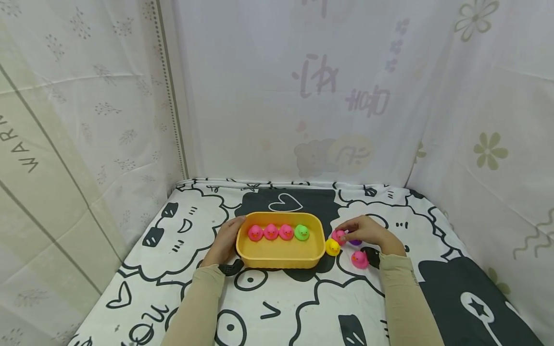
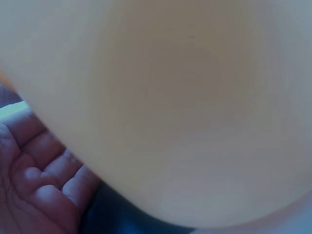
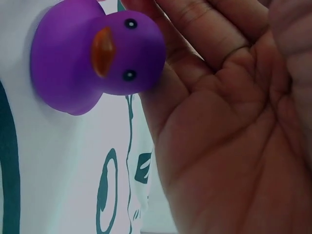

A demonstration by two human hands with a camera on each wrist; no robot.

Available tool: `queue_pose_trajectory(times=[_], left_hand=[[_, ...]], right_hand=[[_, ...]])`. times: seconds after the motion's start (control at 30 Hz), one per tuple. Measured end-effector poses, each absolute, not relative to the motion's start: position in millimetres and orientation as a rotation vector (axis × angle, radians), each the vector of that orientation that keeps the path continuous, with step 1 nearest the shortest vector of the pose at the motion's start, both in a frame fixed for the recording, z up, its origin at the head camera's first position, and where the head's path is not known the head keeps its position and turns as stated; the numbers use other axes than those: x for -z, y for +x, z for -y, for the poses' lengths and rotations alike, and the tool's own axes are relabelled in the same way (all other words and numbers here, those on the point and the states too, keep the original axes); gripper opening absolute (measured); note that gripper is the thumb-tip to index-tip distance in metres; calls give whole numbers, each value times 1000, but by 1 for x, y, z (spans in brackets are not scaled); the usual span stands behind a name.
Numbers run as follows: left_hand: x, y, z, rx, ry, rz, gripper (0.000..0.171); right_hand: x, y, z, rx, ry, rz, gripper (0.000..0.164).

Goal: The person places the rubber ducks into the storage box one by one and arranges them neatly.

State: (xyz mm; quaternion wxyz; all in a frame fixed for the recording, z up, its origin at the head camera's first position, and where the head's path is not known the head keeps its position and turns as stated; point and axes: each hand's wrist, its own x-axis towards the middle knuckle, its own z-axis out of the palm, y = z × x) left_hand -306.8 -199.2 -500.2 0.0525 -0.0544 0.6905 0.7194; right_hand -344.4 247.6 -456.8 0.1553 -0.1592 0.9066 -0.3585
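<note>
My left hand (image 1: 227, 239) rests along the left end of a yellow plastic basin (image 1: 281, 263), fingers against its outer wall. In the left wrist view the blurred basin (image 2: 185, 97) hides most of that hand's fingers. Three pink rubber ducks and a green one (image 1: 301, 232) sit in a row inside. Right of the basin, my right hand (image 1: 365, 229) pinches a pink rubber duck (image 1: 337, 237) between thumb and fingers. A purple duck (image 3: 73, 58) lies under that hand, close to the palm. Just in front is a yellow duck (image 1: 332, 247).
Another pink duck (image 1: 359, 260) lies near the right wrist. A white cloth (image 1: 298, 298) with black cartoon drawings covers the table. Pale printed curtains (image 1: 277, 96) stand at the back and on both sides.
</note>
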Motion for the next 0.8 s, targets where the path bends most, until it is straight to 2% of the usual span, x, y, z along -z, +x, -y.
queue_pose_trajectory(times=[0.47, 0.8], left_hand=[[499, -307, 200, -2183, -160, -2093, 60], [498, -307, 199, -2178, -178, -2102, 54]], right_hand=[[462, -348, -247, 1047, -443, -2643, 33], [462, -348, -247, 1067, -461, -2669, 33]])
